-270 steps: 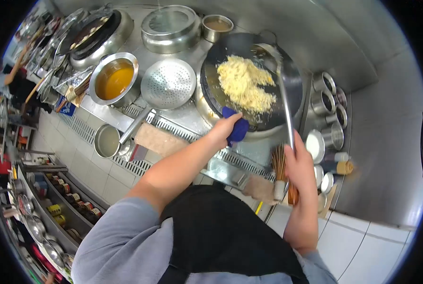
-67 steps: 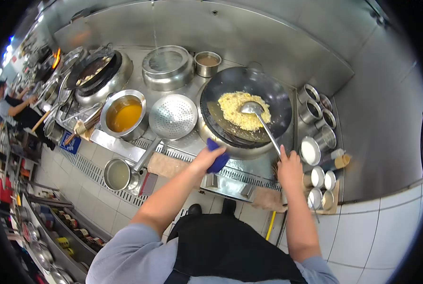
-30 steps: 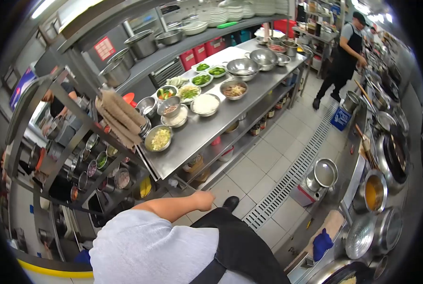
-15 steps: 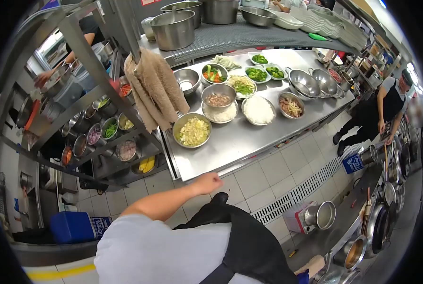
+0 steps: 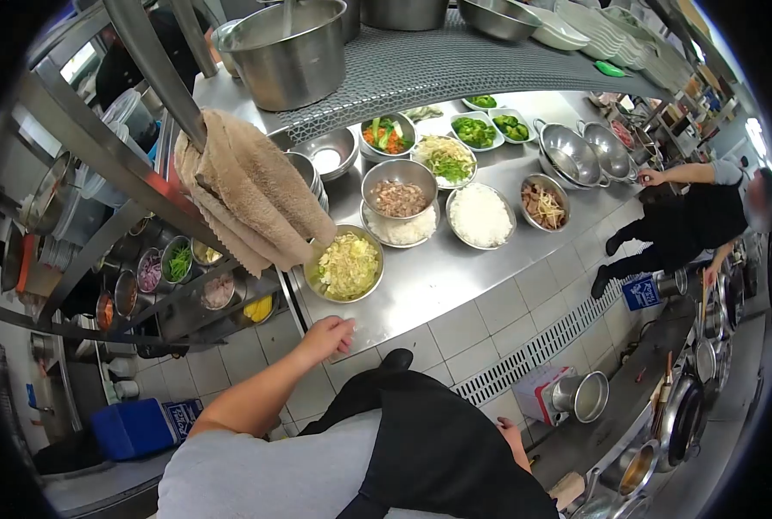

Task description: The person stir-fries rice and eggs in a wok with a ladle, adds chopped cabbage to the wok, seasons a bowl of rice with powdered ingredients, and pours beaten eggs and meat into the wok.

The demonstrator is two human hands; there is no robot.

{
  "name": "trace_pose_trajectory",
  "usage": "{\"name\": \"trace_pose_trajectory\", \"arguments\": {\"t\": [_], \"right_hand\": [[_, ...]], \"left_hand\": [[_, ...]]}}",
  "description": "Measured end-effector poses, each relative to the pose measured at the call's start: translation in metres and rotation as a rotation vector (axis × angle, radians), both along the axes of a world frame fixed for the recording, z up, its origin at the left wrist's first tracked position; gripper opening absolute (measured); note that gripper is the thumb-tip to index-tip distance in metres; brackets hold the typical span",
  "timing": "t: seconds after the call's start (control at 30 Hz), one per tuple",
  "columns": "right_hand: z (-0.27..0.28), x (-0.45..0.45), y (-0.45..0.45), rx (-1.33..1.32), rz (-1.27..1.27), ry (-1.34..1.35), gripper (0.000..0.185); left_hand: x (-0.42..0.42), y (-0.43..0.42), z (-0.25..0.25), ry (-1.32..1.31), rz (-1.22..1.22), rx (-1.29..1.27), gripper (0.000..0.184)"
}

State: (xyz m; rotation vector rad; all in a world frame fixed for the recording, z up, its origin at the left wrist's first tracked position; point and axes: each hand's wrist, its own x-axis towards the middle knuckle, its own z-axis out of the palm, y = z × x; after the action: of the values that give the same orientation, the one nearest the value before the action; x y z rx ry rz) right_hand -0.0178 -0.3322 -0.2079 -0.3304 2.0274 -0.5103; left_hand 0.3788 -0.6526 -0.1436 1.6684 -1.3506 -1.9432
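Note:
My left hand is at the near edge of the steel table, its fingers curled in and no object showing in them. Just beyond it sits a steel bowl of chopped cabbage, apart from the hand. Low beside my apron, my right hand hangs with fingers loosely apart and holds nothing I can see. Farther along the table are a bowl of cut meat on a plate of white food, a bowl of white shreds and a bowl of meat strips.
A brown towel hangs on the rack post at left. Steel pots stand on the upper shelf. A co-worker in a black apron stands at right by the stove. A pot sits near a floor drain.
The view has moved nearer the table. My left hand has shifted left toward the cabbage bowl. My right hand has come into view. The co-worker now reaches an arm toward the table.

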Motion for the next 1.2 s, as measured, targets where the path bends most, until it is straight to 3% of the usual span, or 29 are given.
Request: {"name": "trace_pose_trajectory", "arguments": {"t": [0.2, 0.27, 0.37, 0.5, 0.6, 0.77, 0.87, 0.93, 1.03, 1.1, 1.2], "right_hand": [[-0.040, -0.015, 0.022, 0.025, 0.126, -0.023, 0.043], [-0.060, -0.025, 0.041, 0.042, -0.002, -0.114, 0.043], [-0.023, -0.018, 0.030, 0.121, 0.086, -0.050, 0.043], [-0.035, -0.022, 0.040, 0.064, 0.060, -0.070, 0.043], [-0.018, -0.016, 0.023, 0.086, 0.187, -0.037, 0.043], [-0.071, -0.023, 0.038, 0.001, 0.041, -0.072, 0.041], [-0.021, -0.010, 0.012, 0.046, 0.072, -0.067, 0.042], [-0.019, -0.010, 0.009, 0.082, 0.106, -0.039, 0.042], [0.007, -0.004, -0.016, 0.152, 0.193, 0.007, 0.044], [0.016, -0.004, -0.038, 0.186, 0.251, 0.022, 0.045], [-0.008, -0.008, -0.065, 0.009, 0.555, 0.248, 0.046]], "left_hand": [[0.017, -0.013, 0.004, 0.015, 0.129, 0.063, 0.045], [0.019, -0.015, 0.002, 0.023, 0.153, 0.080, 0.045], [0.018, -0.014, 0.003, 0.012, 0.032, 0.074, 0.045], [0.010, -0.014, 0.010, -0.038, -0.011, 0.121, 0.044], [0.006, -0.015, 0.010, -0.034, -0.027, 0.126, 0.044], [0.009, -0.017, 0.005, -0.035, -0.014, 0.129, 0.043], [0.012, -0.019, 0.003, -0.005, 0.084, 0.146, 0.040], [0.020, -0.020, -0.005, 0.075, 0.365, 0.099, 0.045], [0.028, -0.032, -0.002, 0.110, 0.555, 0.048, 0.040], [0.021, -0.041, 0.018, 0.123, 0.579, 0.042, 0.036], [0.011, -0.051, 0.019, 0.094, 0.555, 0.010, 0.026]]}}
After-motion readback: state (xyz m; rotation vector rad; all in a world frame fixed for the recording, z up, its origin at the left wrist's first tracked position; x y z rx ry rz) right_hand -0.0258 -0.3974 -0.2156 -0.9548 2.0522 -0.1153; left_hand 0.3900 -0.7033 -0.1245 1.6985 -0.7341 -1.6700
